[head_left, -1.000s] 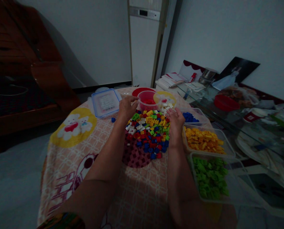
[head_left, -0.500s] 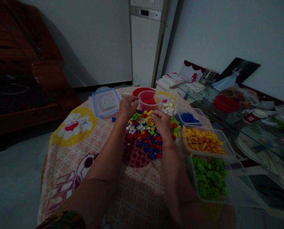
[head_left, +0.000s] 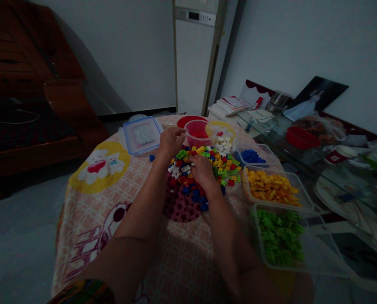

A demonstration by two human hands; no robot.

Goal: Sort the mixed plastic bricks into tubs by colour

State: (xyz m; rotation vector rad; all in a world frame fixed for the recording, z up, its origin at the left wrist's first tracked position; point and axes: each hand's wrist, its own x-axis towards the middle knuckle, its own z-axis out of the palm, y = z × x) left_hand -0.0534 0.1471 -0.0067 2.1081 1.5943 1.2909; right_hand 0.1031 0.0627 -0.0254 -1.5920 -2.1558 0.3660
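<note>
A mixed pile of small plastic bricks [head_left: 195,195] in red, blue, yellow, green and white lies on the cloth-covered table [head_left: 182,253]. My left hand [head_left: 172,142] hovers at the pile's upper left, beside the round pink tub [head_left: 197,138] holding red bricks. Its fingers are closed together near the tub's rim; what they hold, if anything, is too small to make out. Over the middle of the pile is my right hand [head_left: 201,169], fingers bent and pinched above white bricks [head_left: 186,169]. Whether a brick is between them cannot be seen.
On the right stand clear boxes of blue bricks [head_left: 252,156], yellow bricks [head_left: 271,186] and green bricks [head_left: 280,237]. White bricks [head_left: 225,145] sit beyond the pile. A blue-rimmed lid [head_left: 143,136] lies at the back left. A cluttered glass table [head_left: 305,162] adjoins on the right.
My right hand has moved left across the pile, uncovering red and green bricks at its right side. My left hand stays beside the pink tub.
</note>
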